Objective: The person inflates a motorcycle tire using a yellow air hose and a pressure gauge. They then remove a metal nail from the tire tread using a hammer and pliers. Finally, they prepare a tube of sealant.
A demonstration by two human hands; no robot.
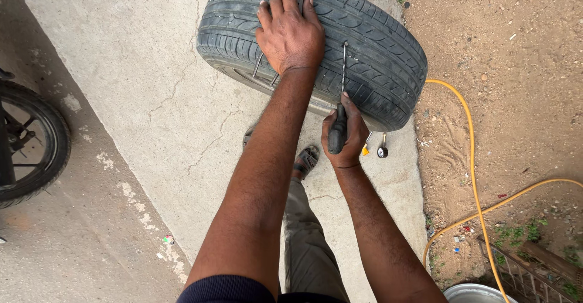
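A black car tyre [370, 54] stands upright on cracked concrete, tread facing me. My left hand [289, 31] lies flat on the top of the tread, fingers spread over it. My right hand [344, 134] grips the black handle of a thin metal probe tool [343, 72], whose spiral shaft runs up against the tread, its tip at the rubber. My leg and sandalled foot [306, 159] are below the tyre.
A yellow hose [473, 175] curves over the dirt on the right. A small gauge [382, 151] lies by the tyre's base. A motorcycle wheel [30, 142] is at the left edge. A metal basin rim [477, 292] and a grating [528, 269] sit bottom right.
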